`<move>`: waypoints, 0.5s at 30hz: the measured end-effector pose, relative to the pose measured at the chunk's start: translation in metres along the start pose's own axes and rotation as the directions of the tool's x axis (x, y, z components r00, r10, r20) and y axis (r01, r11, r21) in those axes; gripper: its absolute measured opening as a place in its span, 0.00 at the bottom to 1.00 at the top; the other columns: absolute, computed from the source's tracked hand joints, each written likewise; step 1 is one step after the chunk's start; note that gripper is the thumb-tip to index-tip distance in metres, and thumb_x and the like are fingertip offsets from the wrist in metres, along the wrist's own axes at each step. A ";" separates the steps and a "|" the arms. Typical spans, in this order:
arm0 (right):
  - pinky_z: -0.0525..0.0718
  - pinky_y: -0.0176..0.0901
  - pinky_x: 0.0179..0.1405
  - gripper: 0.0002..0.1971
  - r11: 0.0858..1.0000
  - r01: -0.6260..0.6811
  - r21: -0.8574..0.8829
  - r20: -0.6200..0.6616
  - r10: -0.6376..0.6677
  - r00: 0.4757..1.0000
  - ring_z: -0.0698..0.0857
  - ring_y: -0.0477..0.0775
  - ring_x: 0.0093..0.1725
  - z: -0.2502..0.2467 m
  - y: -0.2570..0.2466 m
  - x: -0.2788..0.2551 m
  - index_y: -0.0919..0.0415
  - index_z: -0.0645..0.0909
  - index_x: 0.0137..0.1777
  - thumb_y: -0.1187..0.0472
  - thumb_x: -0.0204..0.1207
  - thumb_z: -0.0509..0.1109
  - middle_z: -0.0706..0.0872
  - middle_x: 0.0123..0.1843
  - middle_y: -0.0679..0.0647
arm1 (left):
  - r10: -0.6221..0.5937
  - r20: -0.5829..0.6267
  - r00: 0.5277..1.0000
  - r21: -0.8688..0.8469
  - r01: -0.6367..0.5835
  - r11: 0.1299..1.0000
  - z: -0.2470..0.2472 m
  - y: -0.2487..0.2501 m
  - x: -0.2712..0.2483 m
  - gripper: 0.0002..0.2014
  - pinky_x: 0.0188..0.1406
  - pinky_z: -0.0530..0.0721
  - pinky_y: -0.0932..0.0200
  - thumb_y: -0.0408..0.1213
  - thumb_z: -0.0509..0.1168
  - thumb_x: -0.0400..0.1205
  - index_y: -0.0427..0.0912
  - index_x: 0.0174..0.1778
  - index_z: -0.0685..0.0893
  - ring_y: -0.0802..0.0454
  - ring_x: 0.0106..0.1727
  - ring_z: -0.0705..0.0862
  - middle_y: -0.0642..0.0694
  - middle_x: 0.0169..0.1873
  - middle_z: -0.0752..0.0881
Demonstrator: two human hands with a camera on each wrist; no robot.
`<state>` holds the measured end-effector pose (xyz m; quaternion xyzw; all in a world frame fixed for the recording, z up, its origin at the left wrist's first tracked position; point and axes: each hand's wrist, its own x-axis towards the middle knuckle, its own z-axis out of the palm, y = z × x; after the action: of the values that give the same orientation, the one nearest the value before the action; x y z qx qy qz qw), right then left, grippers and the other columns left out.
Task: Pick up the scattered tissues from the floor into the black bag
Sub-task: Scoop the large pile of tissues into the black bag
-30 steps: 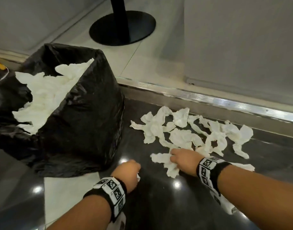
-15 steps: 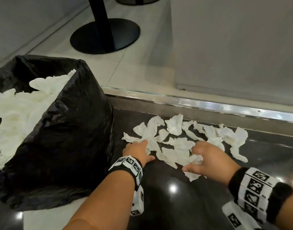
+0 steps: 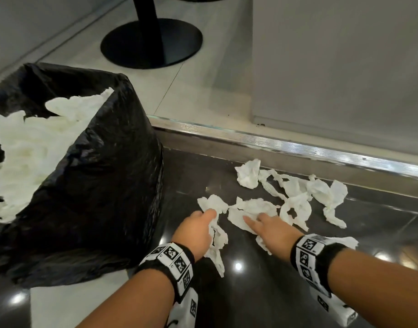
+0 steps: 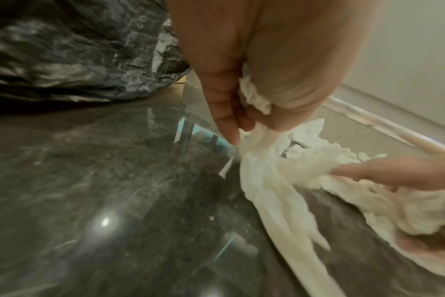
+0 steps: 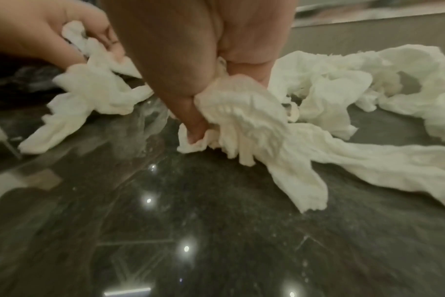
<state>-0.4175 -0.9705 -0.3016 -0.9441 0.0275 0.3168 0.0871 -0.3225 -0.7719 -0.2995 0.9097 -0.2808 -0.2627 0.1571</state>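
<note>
White crumpled tissues (image 3: 295,190) lie scattered on the dark polished floor, right of the black bag (image 3: 96,185), which holds a heap of white tissues (image 3: 25,147). My left hand (image 3: 198,223) grips a bunch of tissues (image 4: 257,100), and a long strand (image 3: 217,245) trails from it to the floor. My right hand (image 3: 269,226) curls its fingers round another tissue wad (image 5: 241,112) on the floor. The two hands are close together, just in front of the remaining tissues.
A metal threshold strip (image 3: 297,145) runs behind the tissues, with pale floor tiles beyond. A black round pedestal base (image 3: 153,41) stands at the back. A grey wall panel (image 3: 340,67) rises at the right.
Both hands have dragged tissues toward me, so the pile near the threshold is thinner. The left hand now holds a bunch with a strand trailing; the view has shifted right.
</note>
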 end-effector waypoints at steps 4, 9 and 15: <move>0.77 0.48 0.59 0.20 0.997 -0.043 -0.070 -0.008 0.043 0.999 0.79 0.63 0.62 -0.010 -0.008 0.006 0.63 0.69 0.71 0.66 0.79 0.59 0.76 0.58 0.59 | -0.083 0.092 0.992 0.043 0.079 0.996 0.002 -0.008 -0.018 0.18 0.54 0.81 0.57 0.46 0.66 0.74 0.46 0.59 0.79 0.46 0.56 0.81 0.46 0.55 0.76; 0.79 0.45 0.53 0.14 0.997 -0.058 0.047 -0.109 0.063 0.992 0.82 0.58 0.55 -0.028 -0.012 -0.001 0.61 0.79 0.53 0.51 0.75 0.68 0.77 0.50 0.56 | -0.140 0.190 0.972 0.254 0.089 0.963 0.024 -0.020 -0.030 0.16 0.58 0.81 0.49 0.47 0.64 0.77 0.40 0.54 0.83 0.41 0.58 0.81 0.42 0.56 0.79; 0.79 0.44 0.41 0.05 0.961 -0.053 0.272 -0.309 0.139 0.941 0.83 0.61 0.47 -0.052 -0.016 -0.021 0.62 0.77 0.35 0.67 0.71 0.64 0.80 0.42 0.60 | -0.053 0.179 0.982 0.278 0.001 0.960 0.041 -0.014 -0.042 0.14 0.64 0.76 0.50 0.32 0.58 0.79 0.37 0.57 0.82 0.40 0.67 0.73 0.42 0.62 0.75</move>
<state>-0.4018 -0.9639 -0.2454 -0.9612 0.1291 0.1546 0.1884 -0.3690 -0.7414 -0.3225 0.8981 -0.3156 -0.3063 -0.0021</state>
